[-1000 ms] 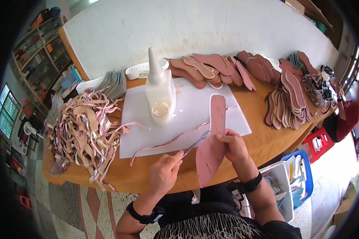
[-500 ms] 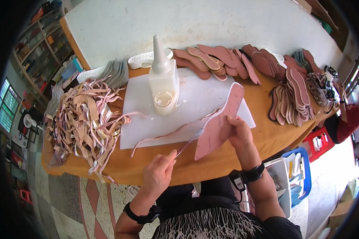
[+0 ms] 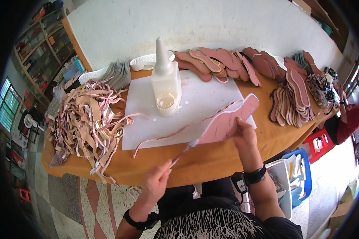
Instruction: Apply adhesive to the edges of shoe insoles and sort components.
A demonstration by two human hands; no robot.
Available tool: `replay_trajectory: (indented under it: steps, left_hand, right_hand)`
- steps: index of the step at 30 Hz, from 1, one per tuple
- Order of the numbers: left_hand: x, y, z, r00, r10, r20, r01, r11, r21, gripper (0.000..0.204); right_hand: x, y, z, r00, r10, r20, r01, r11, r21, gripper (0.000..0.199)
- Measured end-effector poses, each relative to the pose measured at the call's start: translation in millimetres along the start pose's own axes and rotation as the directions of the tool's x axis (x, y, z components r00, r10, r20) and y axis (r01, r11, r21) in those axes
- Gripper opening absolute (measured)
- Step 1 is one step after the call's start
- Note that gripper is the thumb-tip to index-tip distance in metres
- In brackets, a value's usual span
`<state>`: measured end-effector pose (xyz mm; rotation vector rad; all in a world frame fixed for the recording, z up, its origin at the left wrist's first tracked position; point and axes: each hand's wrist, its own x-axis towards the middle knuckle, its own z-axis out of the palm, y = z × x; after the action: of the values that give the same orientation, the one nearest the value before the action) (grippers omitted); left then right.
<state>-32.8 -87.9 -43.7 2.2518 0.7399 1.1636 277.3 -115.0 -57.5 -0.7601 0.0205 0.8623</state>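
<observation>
1. The right hand held a pink insole by its lower edge, tilted over the white board.
2. The left hand was closed around a thin brush. Its tip touched the insole's near end.
3. A glue bottle stood upright on the board.
4. Loose straps lay heaped at the left of the worktop.
5. More insoles lay along the far edge.

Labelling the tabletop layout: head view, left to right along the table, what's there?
Tangled strap pile → white board → glue bottle → pink insole held by right hand → stacked insoles.
</observation>
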Motion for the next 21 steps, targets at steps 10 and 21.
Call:
replay_trajectory:
  steps: [10,21]
  left_hand:
    - [82.4,-23.4,-48.5,0.984,-0.142,-0.104,0.171,0.908,0.383,0.020]
    - [170.1,-42.1,10.0,0.984,0.084,0.156,-0.177,0.402,0.898,0.013]
  right_hand:
    - [-17.2,-32.5,-50.2,0.995,-0.096,-0.020,0.098,0.986,0.137,0.018]
    - [-74.0,-85.6,-62.9,0.759,-0.641,0.115,0.648,0.760,-0.044,0.017]
